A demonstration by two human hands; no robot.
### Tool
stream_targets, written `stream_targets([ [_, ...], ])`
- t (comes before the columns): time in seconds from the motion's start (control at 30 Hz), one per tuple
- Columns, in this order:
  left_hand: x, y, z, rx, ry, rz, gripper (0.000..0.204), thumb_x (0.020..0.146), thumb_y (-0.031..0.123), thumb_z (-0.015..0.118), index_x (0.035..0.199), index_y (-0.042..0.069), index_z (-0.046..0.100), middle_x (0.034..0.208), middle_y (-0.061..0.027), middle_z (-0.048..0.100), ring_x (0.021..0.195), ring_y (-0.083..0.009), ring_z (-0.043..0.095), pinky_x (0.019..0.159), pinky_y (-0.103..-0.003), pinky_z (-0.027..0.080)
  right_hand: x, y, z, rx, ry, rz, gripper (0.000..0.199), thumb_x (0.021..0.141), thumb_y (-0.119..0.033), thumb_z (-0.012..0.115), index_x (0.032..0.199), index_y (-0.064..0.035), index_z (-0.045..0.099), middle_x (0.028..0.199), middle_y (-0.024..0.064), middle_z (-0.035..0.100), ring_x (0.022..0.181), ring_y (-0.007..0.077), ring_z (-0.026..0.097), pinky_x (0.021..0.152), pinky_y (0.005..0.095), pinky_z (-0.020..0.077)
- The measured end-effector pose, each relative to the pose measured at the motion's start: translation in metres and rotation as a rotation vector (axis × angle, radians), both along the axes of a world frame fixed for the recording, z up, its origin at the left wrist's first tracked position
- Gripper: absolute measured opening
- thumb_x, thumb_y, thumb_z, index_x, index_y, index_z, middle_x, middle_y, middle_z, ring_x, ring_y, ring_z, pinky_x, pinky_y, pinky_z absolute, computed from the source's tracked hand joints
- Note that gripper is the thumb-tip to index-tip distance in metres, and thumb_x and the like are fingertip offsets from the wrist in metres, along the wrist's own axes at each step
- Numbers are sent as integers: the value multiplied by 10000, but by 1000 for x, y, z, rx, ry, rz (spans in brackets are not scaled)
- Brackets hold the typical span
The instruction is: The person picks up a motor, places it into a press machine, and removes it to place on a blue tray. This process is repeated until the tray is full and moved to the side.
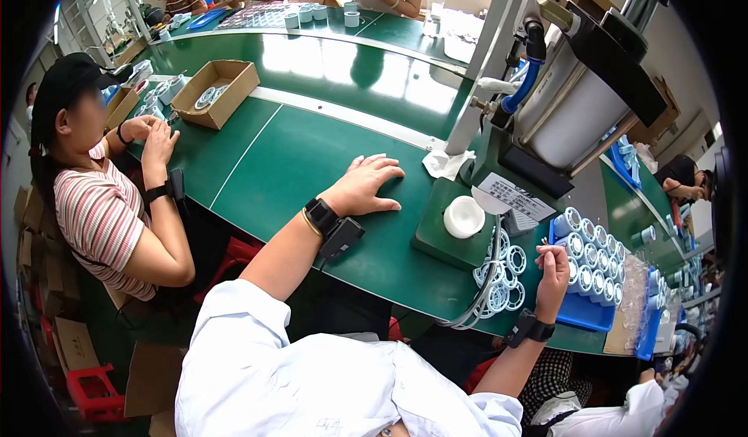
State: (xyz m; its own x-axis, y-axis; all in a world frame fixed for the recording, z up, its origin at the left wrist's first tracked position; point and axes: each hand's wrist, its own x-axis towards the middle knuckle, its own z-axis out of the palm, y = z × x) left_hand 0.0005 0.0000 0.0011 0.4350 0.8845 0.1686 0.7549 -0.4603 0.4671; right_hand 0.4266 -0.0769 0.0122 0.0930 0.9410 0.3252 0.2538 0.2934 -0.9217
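My left hand [365, 186] lies over the green tabletop with its fingers spread, holding nothing. My right hand [552, 272] is raised between a pile of light blue rings [499, 290] and a blue tray [578, 317]. Its fingers are pinched together, and whatever tiny thing may be at their tips is too small to name. Rows of light blue cylindrical parts [596, 256] stand in the tray. Between my hands, a white round cup-like piece [463, 217] sits on the green block [438, 233] of a press machine [565, 102].
A printed label [514, 197] is on the press base, with crumpled white tissue [448, 162] beside it. At left, a co-worker [109, 203] sits near an open cardboard box [216, 94] holding rings. Cables [492, 269] loop over the front edge. Other people work at the far bench.
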Motion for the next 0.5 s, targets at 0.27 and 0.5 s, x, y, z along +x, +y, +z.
stream_targets([
  [0.27,1,-3,0,-3,15,-1,628,799,413,740,1315,128,522,1454,-109,436,1410,-323,305,1159,-502,208,-1,-1,4,-6,-11,-8,157,983,-126,499,938,-35,618,933,16,623,751,71,488,711,204,397],
  [0.5,0,-4,0,-9,29,-3,626,808,411,734,1322,127,516,1458,-111,432,1414,-324,300,1160,-499,207,-5,-3,3,-16,-1,-15,164,988,-128,495,939,-33,620,937,14,621,757,70,490,713,204,399],
])
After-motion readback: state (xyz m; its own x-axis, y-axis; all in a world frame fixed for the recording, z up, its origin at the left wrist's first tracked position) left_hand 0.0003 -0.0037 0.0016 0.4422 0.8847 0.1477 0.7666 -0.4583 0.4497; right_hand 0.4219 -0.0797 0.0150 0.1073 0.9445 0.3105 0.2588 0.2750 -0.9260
